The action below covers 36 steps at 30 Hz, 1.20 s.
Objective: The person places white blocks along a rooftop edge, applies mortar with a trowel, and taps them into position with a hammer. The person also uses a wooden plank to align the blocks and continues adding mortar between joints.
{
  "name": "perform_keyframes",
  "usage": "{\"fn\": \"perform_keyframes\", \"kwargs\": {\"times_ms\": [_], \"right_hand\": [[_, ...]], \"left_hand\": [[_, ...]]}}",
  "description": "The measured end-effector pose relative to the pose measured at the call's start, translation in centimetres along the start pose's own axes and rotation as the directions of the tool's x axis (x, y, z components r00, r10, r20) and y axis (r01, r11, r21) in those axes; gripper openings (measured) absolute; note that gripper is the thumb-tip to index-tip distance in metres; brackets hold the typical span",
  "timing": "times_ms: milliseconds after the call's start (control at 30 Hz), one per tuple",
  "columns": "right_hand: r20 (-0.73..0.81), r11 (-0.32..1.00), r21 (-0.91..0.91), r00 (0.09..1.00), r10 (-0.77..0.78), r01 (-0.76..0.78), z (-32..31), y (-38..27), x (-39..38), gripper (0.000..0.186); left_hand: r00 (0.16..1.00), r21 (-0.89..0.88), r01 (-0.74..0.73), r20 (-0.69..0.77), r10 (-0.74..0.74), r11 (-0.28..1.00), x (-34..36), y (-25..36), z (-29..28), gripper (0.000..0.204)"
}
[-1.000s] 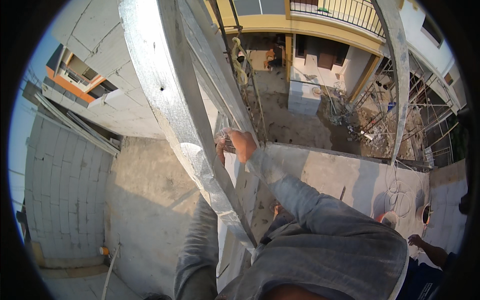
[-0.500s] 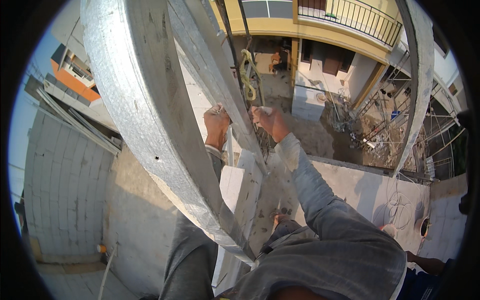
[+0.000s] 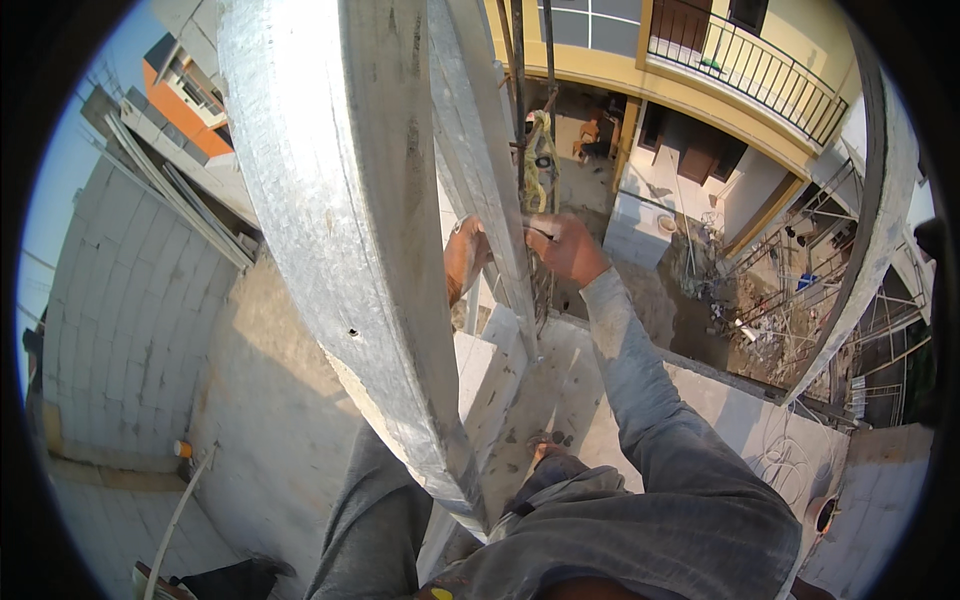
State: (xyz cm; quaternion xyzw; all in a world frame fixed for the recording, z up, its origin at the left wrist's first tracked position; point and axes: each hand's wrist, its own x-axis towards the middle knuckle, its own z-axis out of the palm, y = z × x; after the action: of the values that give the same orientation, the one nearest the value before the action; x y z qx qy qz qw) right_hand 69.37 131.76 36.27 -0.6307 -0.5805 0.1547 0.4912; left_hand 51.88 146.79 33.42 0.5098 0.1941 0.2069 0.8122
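The slim grey metal post (image 3: 490, 150) runs lengthwise between the left hand (image 3: 466, 260) and right hand (image 3: 570, 250), both close beside it; whether either grip clenches anything cannot be told.

You wear a loose, faded dark-grey fabric shirt (image 3: 640, 530), softly creased across the torso. Its long right sleeve (image 3: 655, 400) lightens from charcoal at the upper arm to a paler, dusty grey at the wrist. The long grey left sleeve (image 3: 375, 520) falls in broad folds. Your left hand (image 3: 463, 260) and right hand (image 3: 572, 250) are bare. A small bright yellow patch (image 3: 440, 594) shows low down.
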Motion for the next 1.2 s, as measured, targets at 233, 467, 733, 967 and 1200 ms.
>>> {"fn": "perform_keyframes", "kwargs": {"times_ms": [233, 467, 733, 967, 1200], "right_hand": [[0.302, 0.996, -0.049, 0.949, 0.087, -0.076, -2.0, -0.8, 2.8, 0.033], [-0.127, 0.778, 0.622, 0.969, 0.21, -0.087, 3.2, 0.5, -5.8, 0.027], [0.004, 0.916, 0.399, 0.999, 0.035, -0.034, 9.7, -4.6, -11.1, 0.029], [0.205, 0.961, 0.271, 0.973, -0.105, 0.047, 14.7, -8.4, -16.3, 0.031], [0.432, 0.997, 0.017, 0.899, -0.073, 0.072, 20.0, -10.0, -28.2, 0.033]], "left_hand": [[0.988, 0.069, 0.119, -0.112, -0.111, 0.991, 0.3, 0.8, 0.6, 0.057], [0.973, 0.091, -0.124, -0.185, 0.139, 0.988, -6.1, 0.7, 0.7, 0.052], [0.635, 0.219, -0.352, -0.659, 0.404, 0.91, -34.6, 1.7, 1.5, 0.039], [0.002, 0.248, -0.555, -0.954, 0.3, 0.794, -65.8, -11.0, 9.5, 0.054], [-0.678, 0.485, -0.596, -0.731, -0.077, 0.64, -91.3, -26.8, 23.9, 0.047]]}}
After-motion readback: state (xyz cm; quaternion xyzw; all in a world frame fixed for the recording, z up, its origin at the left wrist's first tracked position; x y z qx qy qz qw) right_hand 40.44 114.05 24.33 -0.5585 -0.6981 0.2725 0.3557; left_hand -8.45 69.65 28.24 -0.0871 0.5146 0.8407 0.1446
